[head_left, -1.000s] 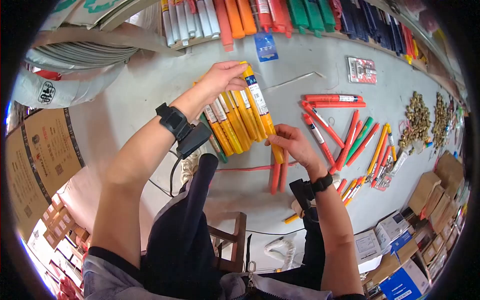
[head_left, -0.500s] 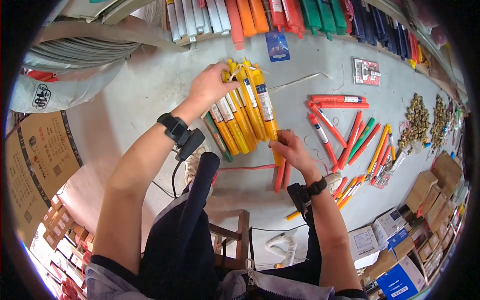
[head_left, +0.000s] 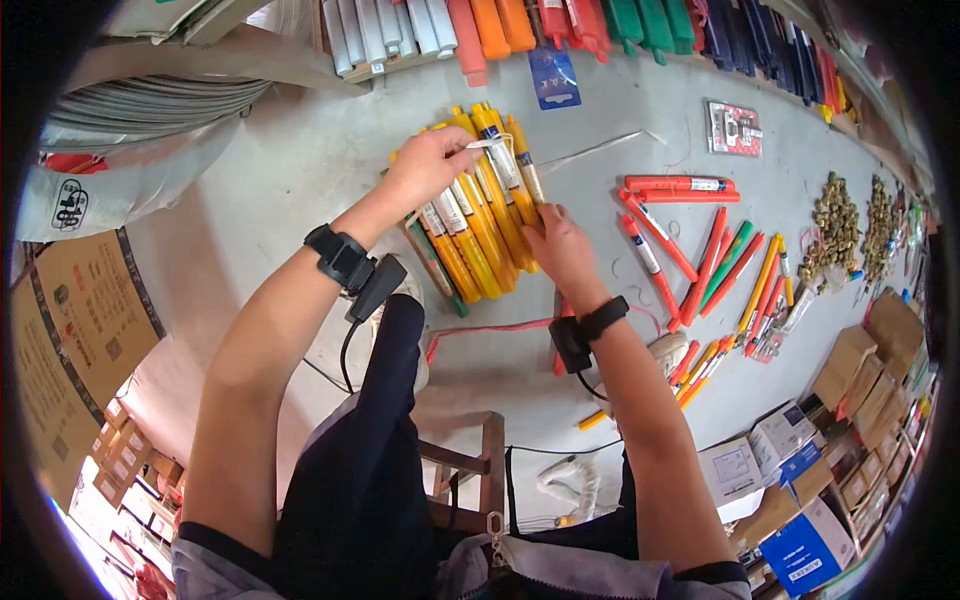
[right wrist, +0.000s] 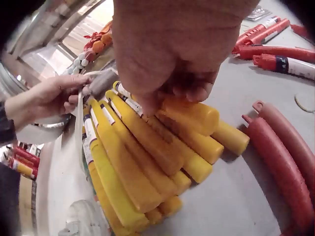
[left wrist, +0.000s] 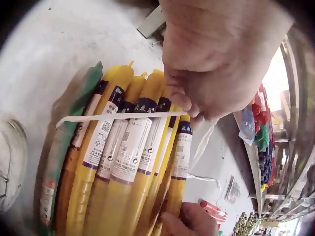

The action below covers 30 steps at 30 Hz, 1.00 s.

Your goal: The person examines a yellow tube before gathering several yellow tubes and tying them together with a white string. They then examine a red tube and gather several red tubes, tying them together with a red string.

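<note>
Yellow labelled tubes (head_left: 480, 235) lie side by side in a thick bundle on the floor. My left hand (head_left: 430, 165) pinches a white strap (left wrist: 118, 117) near the tubes' upper ends; in the left wrist view it runs across their labels. A green tube (left wrist: 74, 128) lies at the bundle's left side. At the right side, my right hand (head_left: 562, 248) holds an outer yellow tube (right wrist: 197, 115) with thumb and curled fingers, against the other tubes. The palm hides part of that tube in the right wrist view.
Red tubes (head_left: 650, 265) and a green one (head_left: 728, 262) lie to the right, with brass fittings (head_left: 835, 225) beyond. A blue card (head_left: 555, 78) lies near the shelf of coloured tubes. Cartons (head_left: 810, 545) stand at lower right; a wooden stool (head_left: 492, 460) is below.
My right hand has moved up and left along the bundle from the lower end of the outer tube. My left hand has shifted slightly at the upper ends, with the strap now drawn toward the right.
</note>
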Each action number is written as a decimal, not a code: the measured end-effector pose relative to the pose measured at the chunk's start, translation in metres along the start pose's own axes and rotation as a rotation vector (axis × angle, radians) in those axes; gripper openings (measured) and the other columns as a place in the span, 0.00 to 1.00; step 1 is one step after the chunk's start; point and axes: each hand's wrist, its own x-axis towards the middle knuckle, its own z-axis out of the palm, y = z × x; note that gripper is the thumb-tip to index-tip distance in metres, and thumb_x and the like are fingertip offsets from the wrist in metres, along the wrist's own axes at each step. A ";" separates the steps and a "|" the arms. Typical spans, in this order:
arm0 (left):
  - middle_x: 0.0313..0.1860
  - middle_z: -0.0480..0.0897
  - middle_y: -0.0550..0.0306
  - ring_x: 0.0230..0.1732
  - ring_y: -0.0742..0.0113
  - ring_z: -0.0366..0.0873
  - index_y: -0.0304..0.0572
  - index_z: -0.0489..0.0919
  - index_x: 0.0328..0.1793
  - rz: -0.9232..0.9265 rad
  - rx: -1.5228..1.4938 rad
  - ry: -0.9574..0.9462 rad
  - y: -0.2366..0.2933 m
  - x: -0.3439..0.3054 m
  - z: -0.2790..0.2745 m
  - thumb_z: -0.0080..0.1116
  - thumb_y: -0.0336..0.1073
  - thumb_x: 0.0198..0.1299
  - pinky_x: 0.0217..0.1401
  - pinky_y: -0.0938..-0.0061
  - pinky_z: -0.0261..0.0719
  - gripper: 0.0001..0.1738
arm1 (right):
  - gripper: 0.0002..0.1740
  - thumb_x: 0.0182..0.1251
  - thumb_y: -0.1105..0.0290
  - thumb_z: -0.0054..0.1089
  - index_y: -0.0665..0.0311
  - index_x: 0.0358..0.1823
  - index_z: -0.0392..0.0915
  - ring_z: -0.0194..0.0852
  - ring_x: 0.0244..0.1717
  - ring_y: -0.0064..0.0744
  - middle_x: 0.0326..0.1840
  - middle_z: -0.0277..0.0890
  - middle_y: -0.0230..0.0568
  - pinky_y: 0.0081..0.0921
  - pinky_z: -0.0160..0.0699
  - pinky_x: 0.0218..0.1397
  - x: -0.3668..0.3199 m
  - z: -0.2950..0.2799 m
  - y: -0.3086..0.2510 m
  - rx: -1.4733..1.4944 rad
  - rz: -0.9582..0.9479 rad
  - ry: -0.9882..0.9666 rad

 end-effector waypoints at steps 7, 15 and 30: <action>0.27 0.77 0.63 0.26 0.80 0.69 0.38 0.74 0.44 0.048 -0.063 -0.140 0.016 0.008 0.014 0.53 0.35 0.54 0.29 0.83 0.69 0.13 | 0.16 0.52 0.67 0.53 0.62 0.43 0.68 0.71 0.36 0.49 0.40 0.70 0.45 0.38 0.72 0.37 -0.009 -0.002 0.005 0.068 -0.081 -0.010; 0.44 0.76 0.56 0.33 0.76 0.73 0.37 0.69 0.54 0.135 0.105 -0.184 0.066 0.023 0.055 0.52 0.30 0.53 0.35 0.82 0.72 0.20 | 0.11 0.54 0.66 0.52 0.58 0.39 0.74 0.74 0.32 0.42 0.36 0.74 0.39 0.35 0.74 0.34 -0.032 -0.115 0.106 -0.327 -0.107 -0.085; 0.24 0.76 0.61 0.26 0.78 0.73 0.34 0.75 0.38 0.178 -0.017 -0.606 0.137 0.048 0.191 0.51 0.34 0.55 0.31 0.83 0.71 0.10 | 0.30 0.47 0.61 0.54 0.68 0.53 0.64 0.62 0.54 0.53 0.50 0.67 0.55 0.36 0.56 0.60 -0.164 -0.158 0.365 -0.450 0.994 0.523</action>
